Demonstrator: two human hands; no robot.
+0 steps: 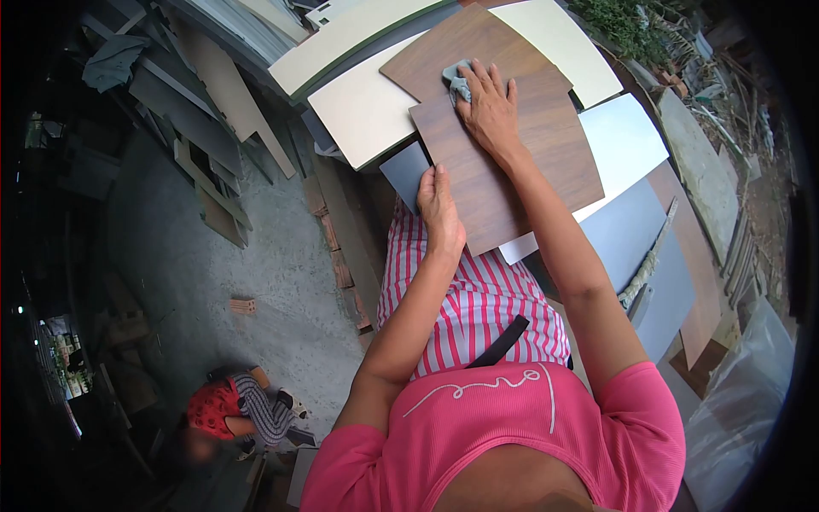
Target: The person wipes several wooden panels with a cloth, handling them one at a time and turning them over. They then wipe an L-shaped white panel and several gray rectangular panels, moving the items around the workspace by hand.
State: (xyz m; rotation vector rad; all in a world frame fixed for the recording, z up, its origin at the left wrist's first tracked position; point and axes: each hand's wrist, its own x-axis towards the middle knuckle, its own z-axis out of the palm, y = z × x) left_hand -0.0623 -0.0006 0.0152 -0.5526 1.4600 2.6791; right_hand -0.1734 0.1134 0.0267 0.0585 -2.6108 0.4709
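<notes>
The right hand (488, 107), fingers flat, presses a grey cloth (456, 81) onto the far corner of the walnut-brown board (529, 162) atop stacked panels (367, 111), while the left hand (439, 209) clasps its near edge; most of the surface seemingly remains unwiped.

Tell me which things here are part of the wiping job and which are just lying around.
In use: grey cloth under the right hand; walnut-grain panel, its edge gripped by the left hand.
Lying about: cream boards; grey sheets; loose brick on the floor.
</notes>
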